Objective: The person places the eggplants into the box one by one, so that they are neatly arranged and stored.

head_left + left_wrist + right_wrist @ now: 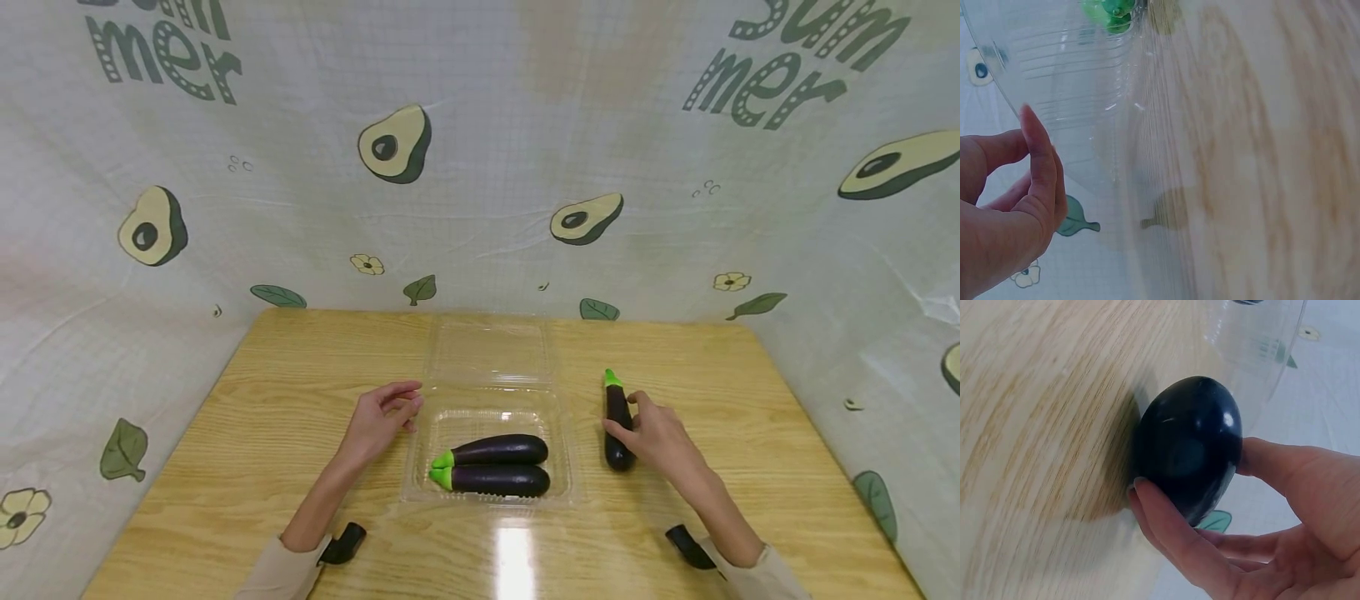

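Note:
My right hand (660, 432) grips a dark purple eggplant (618, 421) with a bright green stem end, thumb on one side and fingers on the other. In the right wrist view the glossy round end of this eggplant (1188, 447) faces the camera, close over the wood. Two more such eggplants (501, 450) lie side by side in the clear plastic container (566, 467), green ends to the left. My left hand (381, 417) is at the container's left rim, fingers loosely bent and fingertips right at the edge. In the left wrist view this hand (1022, 181) overlaps the see-through plastic.
The container's clear lid (491, 350) is folded back toward the far edge of the wooden table (300, 400). A white cloth (480, 167) printed with avocados and leaves hangs behind and along both sides. Black wrist mounts (343, 543) sit by the sleeves.

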### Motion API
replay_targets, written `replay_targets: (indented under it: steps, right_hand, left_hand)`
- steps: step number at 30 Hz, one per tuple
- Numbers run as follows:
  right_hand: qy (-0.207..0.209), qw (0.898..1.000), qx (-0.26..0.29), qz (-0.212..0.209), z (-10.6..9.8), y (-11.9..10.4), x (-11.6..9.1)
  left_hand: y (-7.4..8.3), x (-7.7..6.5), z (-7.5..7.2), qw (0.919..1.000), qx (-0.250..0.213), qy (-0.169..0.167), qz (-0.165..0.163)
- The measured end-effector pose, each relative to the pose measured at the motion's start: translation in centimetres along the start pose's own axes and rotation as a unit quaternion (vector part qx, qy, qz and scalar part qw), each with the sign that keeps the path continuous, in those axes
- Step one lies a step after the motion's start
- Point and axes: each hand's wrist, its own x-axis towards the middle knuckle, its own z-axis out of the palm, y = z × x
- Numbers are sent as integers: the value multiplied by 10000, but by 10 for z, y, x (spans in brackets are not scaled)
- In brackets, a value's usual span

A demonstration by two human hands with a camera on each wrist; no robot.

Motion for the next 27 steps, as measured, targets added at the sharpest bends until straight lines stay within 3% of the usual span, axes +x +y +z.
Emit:
replay_targets:
  steps: [27]
  right_hand:
    - [470, 9958, 398, -673, -16, -21, 1]
  left_hand:
    - [3, 0, 0, 10000, -47, 61, -44]
